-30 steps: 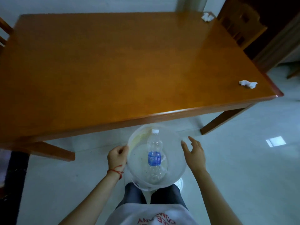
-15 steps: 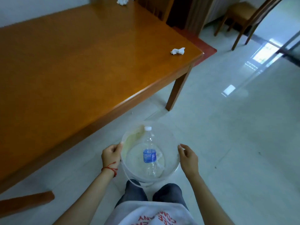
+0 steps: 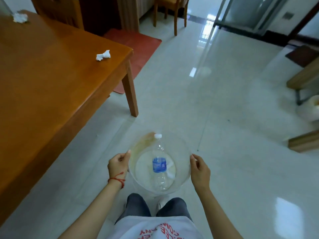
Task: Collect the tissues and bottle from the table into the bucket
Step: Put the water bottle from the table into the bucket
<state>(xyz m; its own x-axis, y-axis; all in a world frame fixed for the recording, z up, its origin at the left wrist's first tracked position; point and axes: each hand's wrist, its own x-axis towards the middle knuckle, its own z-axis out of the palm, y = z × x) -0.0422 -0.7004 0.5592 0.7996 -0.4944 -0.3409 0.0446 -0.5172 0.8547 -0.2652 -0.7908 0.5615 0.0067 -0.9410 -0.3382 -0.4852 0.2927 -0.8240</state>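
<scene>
Both hands carry the clear bucket (image 3: 183, 152) by its rim: left hand (image 3: 118, 163) closed on the left side, right hand (image 3: 200, 170) loosely curled against the right side. One bottle (image 3: 159, 165) lies inside, cap pointing away from the person. Two tissues remain: one (image 3: 103, 55) near the table's (image 3: 51, 83) right corner, ahead and left of the bucket, nearer the left hand; one (image 3: 20, 18) at the far edge.
</scene>
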